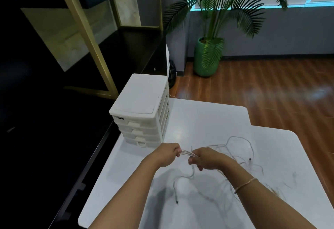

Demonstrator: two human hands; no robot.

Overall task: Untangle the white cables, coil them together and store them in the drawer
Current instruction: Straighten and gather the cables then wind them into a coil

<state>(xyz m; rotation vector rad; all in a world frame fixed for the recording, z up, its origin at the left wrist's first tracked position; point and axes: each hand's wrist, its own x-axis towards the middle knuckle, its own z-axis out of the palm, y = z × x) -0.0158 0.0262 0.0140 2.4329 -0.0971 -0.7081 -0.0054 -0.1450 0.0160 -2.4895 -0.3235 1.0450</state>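
Several thin white cables [240, 149] lie in loose loops on the white table [207, 120], trailing right and toward me. My left hand [167, 154] grips a bunch of strands at one end. My right hand [204, 158] pinches the same bunch a short way along, so a taut stretch [186, 153] runs between the two fists. One cable end with a dark plug [176, 201] hangs below my hands. A white drawer unit [142, 106] stands at the table's far left, all drawers closed.
A black shelf with gold frame [94, 48] rises left of the table. A green potted palm [207, 57] stands on the wooden floor beyond. The table's right edge [307, 165] drops to the floor.
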